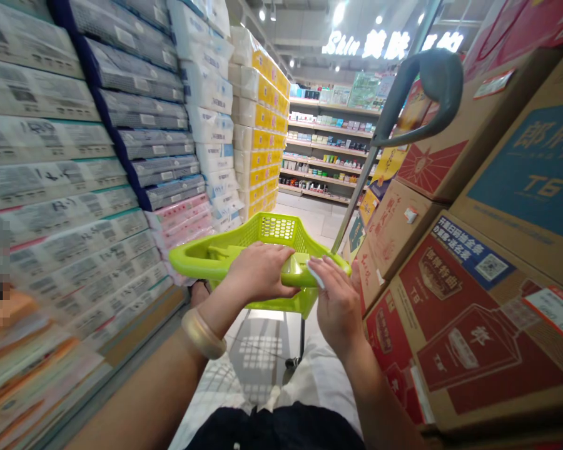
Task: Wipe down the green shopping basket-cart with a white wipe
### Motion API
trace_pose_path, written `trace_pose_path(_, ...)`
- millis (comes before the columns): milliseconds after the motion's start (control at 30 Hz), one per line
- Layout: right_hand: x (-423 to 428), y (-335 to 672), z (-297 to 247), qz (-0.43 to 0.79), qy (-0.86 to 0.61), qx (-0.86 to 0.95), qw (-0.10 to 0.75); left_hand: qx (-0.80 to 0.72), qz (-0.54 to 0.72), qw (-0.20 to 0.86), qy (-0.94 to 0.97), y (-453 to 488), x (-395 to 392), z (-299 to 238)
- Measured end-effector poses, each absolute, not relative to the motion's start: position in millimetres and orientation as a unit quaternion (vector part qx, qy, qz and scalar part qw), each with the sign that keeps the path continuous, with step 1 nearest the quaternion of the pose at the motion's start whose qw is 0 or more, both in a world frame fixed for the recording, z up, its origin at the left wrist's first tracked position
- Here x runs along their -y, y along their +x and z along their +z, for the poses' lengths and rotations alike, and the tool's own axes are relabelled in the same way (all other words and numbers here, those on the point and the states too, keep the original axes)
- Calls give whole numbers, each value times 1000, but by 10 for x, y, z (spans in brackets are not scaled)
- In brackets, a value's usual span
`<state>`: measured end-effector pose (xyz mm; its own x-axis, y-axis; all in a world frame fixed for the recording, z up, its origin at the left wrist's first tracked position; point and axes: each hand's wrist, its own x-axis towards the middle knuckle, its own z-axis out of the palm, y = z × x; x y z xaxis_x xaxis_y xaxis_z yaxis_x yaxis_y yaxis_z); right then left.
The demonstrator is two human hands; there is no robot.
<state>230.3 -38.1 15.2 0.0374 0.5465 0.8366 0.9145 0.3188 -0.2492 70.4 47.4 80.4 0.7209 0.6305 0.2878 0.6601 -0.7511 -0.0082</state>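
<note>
A lime-green shopping cart (274, 300) stands right in front of me, with its plastic handle (206, 265) across the middle of the view. My left hand (263, 269), with a gold-coloured bangle (203, 334) on its wrist, is closed around the handle near its centre. At the handle's right end, my right hand (340, 306) presses a thin white piece, like a tissue (315, 273), against the green plastic. Its fingers bend over the handle, and the full shape of the white piece is hidden under them.
Packaged paper goods (211, 119) are stacked high on the left. Cardboard cartons (450, 275) line the right side closely. A grey pole with a looped grip (426, 100) slants up beside the right hand. Shelves of small products (326, 137) stand across the aisle's far end.
</note>
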Motion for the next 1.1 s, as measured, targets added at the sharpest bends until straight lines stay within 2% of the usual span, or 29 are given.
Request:
trace_pose_path(133,376,2402,96,-217,-574,611,500,346,-136,63,-926,663,-490,807)
trace_pose_path(333,376,2273,51,-189,-509,683,488,339,-136,60,-929,670,-482,816)
trace_pose_path(500,358,2446,61,-220,-567,593,528,340,-139,63,-928,666,-457,832)
trace_pose_path(700,394,2182,111,-188,-519,687,472,339,-139,59,-929,651,-453,817)
trace_pose_path(900,382,2411,80,-225,-569,597,519,329,-144,56,-932,644,-430,820)
trace_pose_path(1100,457,2154,85,-204,-516,681,477,317,-142,54,-936,650,-410,824)
